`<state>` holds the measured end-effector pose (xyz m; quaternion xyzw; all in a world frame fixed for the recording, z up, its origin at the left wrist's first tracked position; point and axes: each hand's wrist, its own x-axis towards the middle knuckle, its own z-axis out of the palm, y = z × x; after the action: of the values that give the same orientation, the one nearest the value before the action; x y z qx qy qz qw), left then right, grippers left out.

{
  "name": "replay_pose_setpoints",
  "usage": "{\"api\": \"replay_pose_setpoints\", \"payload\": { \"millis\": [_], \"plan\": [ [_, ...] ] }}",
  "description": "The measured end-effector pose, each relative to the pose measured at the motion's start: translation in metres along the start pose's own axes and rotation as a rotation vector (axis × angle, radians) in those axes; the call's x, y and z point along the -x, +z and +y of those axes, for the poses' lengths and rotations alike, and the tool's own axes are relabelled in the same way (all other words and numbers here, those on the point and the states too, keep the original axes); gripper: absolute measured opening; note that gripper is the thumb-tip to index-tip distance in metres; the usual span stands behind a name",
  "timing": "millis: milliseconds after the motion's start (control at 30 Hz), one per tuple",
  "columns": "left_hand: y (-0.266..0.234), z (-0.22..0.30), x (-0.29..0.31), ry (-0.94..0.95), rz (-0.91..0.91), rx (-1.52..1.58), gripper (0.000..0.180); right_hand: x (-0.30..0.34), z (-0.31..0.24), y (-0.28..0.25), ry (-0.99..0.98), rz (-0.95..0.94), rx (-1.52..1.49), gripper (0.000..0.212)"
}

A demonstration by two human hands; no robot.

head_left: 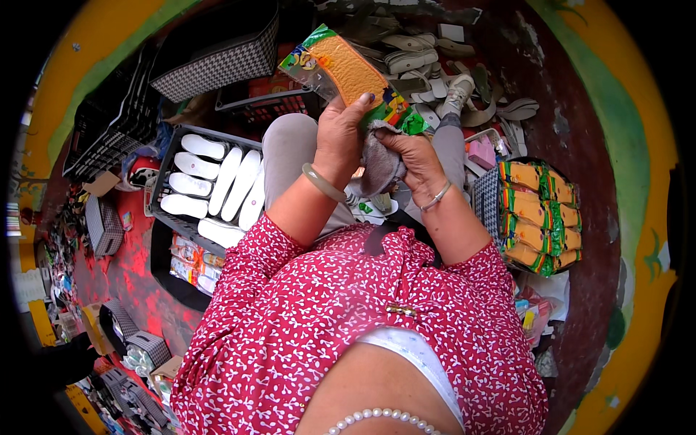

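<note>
A packaged insole, tan and textured in a clear wrapper with green, red and yellow print, is held up in front of me. My left hand is closed round its lower edge, thumb pressed on the wrapper. At the package's lower right end, my right hand pinches a grey cloth, which hangs down between both hands. The cloth touches the green end of the wrapper. My right fingertips are partly hidden behind the cloth.
On my left stands a dark crate of white insoles. A checked basket on my right holds several similar tan packages. Ahead lie many loose shoes; a checked bin and black crates stand at the far left.
</note>
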<state>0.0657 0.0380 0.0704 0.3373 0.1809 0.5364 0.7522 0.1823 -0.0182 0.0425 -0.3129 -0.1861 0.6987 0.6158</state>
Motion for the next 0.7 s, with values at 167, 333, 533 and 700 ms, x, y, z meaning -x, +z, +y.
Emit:
{"api": "replay_pose_setpoints", "payload": {
  "millis": [167, 333, 533, 700],
  "plan": [
    [-0.007, 0.003, -0.005, 0.048, 0.070, 0.070, 0.020, 0.005, 0.002, 0.007, -0.027, -0.019, 0.080, 0.036],
    [-0.011, 0.002, -0.005, 0.050, 0.110, 0.082, 0.020, 0.007, 0.002, 0.010, -0.061, -0.013, 0.113, 0.038],
    [-0.018, 0.012, -0.009, 0.104, 0.157, 0.076, 0.024, 0.015, 0.001, 0.001, 0.008, -0.011, 0.119, 0.029],
    [-0.038, 0.044, -0.023, 0.140, 0.136, 0.101, 0.029, 0.016, -0.006, -0.048, 0.025, -0.005, -0.013, 0.034]
  ]
}}
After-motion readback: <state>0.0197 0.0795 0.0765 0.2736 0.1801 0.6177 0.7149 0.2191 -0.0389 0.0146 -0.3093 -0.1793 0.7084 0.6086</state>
